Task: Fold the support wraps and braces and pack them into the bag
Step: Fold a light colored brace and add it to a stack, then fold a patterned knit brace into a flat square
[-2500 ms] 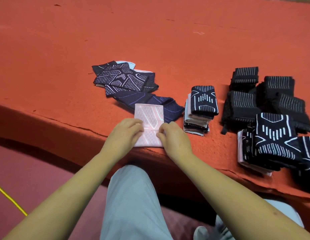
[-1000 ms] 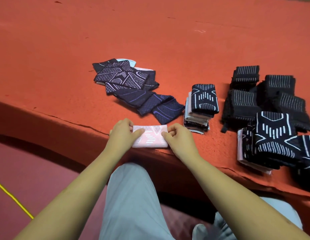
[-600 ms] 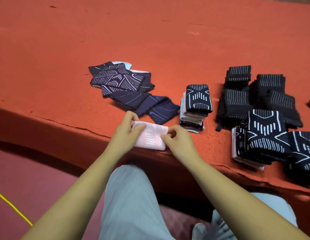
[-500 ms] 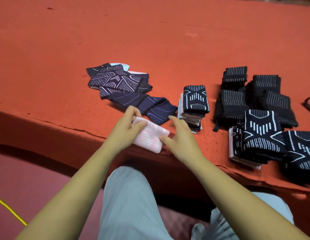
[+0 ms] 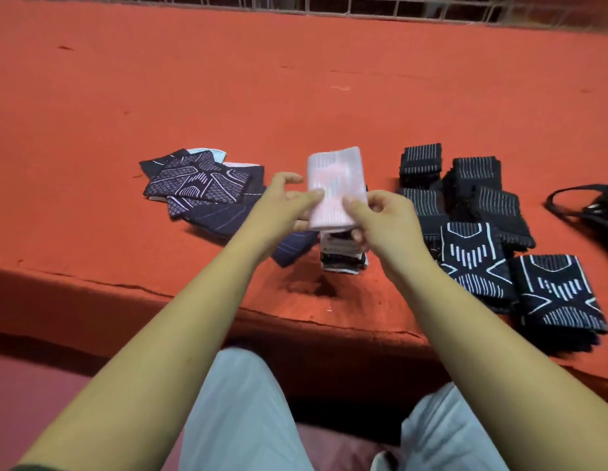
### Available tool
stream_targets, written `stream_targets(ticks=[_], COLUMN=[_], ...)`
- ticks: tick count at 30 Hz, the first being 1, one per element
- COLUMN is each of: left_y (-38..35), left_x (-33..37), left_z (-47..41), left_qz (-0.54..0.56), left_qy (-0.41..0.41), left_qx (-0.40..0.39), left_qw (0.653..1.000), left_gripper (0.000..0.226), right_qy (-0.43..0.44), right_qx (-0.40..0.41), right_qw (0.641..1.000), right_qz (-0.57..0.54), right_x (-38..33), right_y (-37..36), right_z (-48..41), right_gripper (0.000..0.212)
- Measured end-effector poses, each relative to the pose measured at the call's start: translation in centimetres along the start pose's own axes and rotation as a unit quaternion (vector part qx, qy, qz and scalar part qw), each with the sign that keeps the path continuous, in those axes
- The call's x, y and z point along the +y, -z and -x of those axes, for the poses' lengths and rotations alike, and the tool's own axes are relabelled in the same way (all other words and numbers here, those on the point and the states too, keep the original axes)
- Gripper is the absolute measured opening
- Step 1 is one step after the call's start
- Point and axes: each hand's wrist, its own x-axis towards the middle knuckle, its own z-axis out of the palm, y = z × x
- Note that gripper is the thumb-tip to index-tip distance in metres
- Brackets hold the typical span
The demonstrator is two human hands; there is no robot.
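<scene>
A folded pink support wrap [image 5: 334,185] hangs in the air above a small stack of folded wraps [image 5: 343,254]. My left hand [image 5: 282,205] pinches its left edge and my right hand [image 5: 380,219] pinches its right edge. The stack is mostly hidden behind the wrap and my right hand. Unfolded dark patterned wraps [image 5: 200,185] lie spread to the left. Piles of folded black braces with white stripes [image 5: 475,212] lie to the right. A black bag [image 5: 598,212] shows partly at the right edge.
Everything lies on a red cloth-covered table [image 5: 295,79] whose front edge runs just in front of my knees. A metal grid fence [image 5: 363,8] lines the far side.
Both hands folded the pink wrap in half at the table edge, then lifted it up and rightward until it came over the small stack. The camera tilted up, showing the fence and the bag.
</scene>
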Motion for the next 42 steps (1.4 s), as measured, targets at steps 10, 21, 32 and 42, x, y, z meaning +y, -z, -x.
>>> stream_targets(ticks=[10,21,32,42], left_y=[-3.2,-4.4,-2.4,4.6], left_x=[-2.3,-4.5,-4.5,-5.1], left_z=[-5.0,-4.8,-4.7,-2.6], left_qz=[-0.19,-0.258,-0.237,-0.303], left_qy=[-0.008,-0.04,-0.039,-0.076], left_qx=[0.042,0.041,0.042,0.066], left_qw=[0.981,0.964,0.97,0.948], left_gripper=[0.019,0.022,0.02,0.004], right_qy=[-0.024,-0.037,-0.018,0.18], right_qx=[0.098,0.124,0.112,0.018], right_qw=[0.97,0.963,0.936,0.953], right_qz=[0.223,0.237,0.334,0.244], right_x=[1.7,3.0,0.6,-1.4], right_y=[1.1,1.1,2.1,-2.7], right_z=[-4.3,-4.1,-3.2,-0.4], right_gripper=[0.011,0.016,0.032,0.023])
